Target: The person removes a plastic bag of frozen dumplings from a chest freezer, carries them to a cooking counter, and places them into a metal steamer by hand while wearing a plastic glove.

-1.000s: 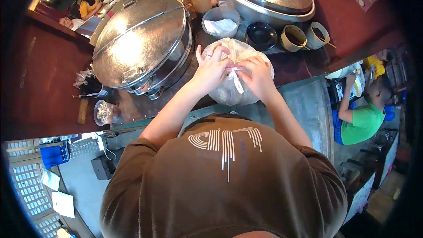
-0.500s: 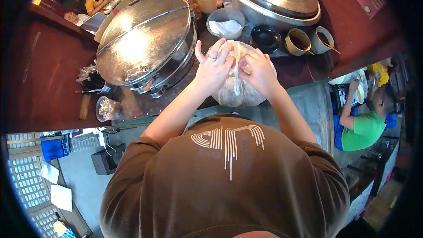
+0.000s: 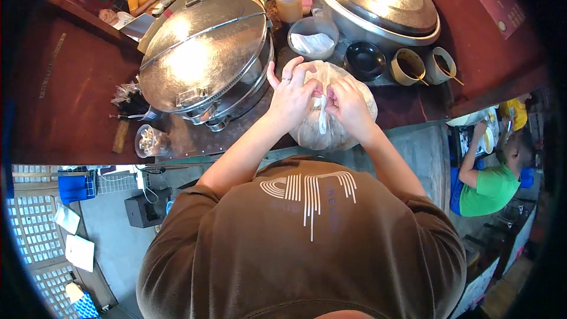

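Plastic bunches where your left hand (image 3: 290, 99) and right hand (image 3: 351, 108) pinch the bag (image 3: 331, 134), near the counter (image 3: 407, 106) edge. Bare room lies rightward.

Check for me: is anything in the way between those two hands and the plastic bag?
Nothing visible is. The left hand and right hand are both at the gathered top of the bag. The black bowl sits beyond it and the round pan to its left, neither in between.
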Available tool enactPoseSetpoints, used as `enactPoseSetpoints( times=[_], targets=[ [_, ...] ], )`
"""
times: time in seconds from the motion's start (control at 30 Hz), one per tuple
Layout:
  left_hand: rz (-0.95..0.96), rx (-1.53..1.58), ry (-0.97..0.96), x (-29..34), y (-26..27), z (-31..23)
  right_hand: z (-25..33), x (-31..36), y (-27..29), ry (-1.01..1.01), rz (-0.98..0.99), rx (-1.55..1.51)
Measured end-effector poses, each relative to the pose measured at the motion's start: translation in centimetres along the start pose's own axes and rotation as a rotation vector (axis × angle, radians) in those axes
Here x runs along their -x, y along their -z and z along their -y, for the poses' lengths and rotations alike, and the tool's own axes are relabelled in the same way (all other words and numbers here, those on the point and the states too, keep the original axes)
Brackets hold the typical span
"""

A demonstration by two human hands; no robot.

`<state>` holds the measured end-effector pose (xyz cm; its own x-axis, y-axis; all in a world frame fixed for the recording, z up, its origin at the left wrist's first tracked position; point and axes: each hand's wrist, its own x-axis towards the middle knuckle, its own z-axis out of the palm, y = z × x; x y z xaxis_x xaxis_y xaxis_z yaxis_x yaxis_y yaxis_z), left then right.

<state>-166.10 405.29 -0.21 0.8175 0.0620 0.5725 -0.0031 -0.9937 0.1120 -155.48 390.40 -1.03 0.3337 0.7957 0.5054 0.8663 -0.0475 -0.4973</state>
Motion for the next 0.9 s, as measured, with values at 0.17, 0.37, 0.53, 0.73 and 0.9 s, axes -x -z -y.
enactPoseSetpoints(
  times=[0.17, 0.37, 0.53, 0.73, 0.9],
  targets=[
    [0.022, 0.066, 0.07, -0.2, 0.2, -0.2, -0.4, -0.1, -0.3, 0.046, -0.086, 0.009],
    [0.025, 0.105, 0.128, 0.0, -0.2, -0.7, -0.5, 0.4, -0.8, -0.042, -0.134, -0.071],
    [0.068, 0.245, 0.231, -0.2, -0.9, -0.2, -1.2, -0.2, -0.2, -0.19, -0.063, -0.255],
    [0.206, 0.354, 0.306, -0.7, -0.8, 0.4, -1.5, -1.0, 2.2, -0.087, 0.079, -0.312],
    [0.221, 0.393, 0.313, -0.4, -0.8, 0.7, -1.0, -1.3, 2.6, -0.025, 0.07, -0.267]
  ],
)
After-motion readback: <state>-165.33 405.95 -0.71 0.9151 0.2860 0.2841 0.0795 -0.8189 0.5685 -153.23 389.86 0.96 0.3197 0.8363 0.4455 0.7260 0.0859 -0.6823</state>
